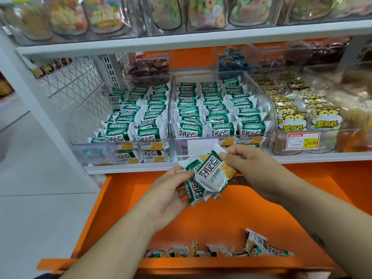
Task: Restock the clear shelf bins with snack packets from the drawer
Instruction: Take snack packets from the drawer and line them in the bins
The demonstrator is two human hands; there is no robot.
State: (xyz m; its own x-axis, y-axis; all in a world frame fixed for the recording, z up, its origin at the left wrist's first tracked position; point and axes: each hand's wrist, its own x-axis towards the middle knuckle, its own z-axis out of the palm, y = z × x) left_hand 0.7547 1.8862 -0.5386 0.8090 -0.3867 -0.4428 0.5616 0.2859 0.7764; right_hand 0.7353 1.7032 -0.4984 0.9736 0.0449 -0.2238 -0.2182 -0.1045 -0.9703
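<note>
A small stack of green-and-white foil snack packets sits above the open orange drawer; the left hand grips it from below; the right hand pinches the top packet's upper edge; clear plastic shelf bins behind hold matching packets.

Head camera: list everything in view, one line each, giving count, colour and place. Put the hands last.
held packets: at least two, green and white, above the drawer
left bin: one, clear, middle shelf, partly filled with matching packets
middle bin: one, clear, beside it, rows nearly full
drawer: one, orange, open below the shelf
loose packets: several, green and white, drawer's near edge
cartoon packets: many, yellow, right bin
price tag: one, red and yellow, right bin's front
candy bags: several, multicoloured, top shelf
left hand: one, grips the held packets
right hand: one, pinches the top one
</note>
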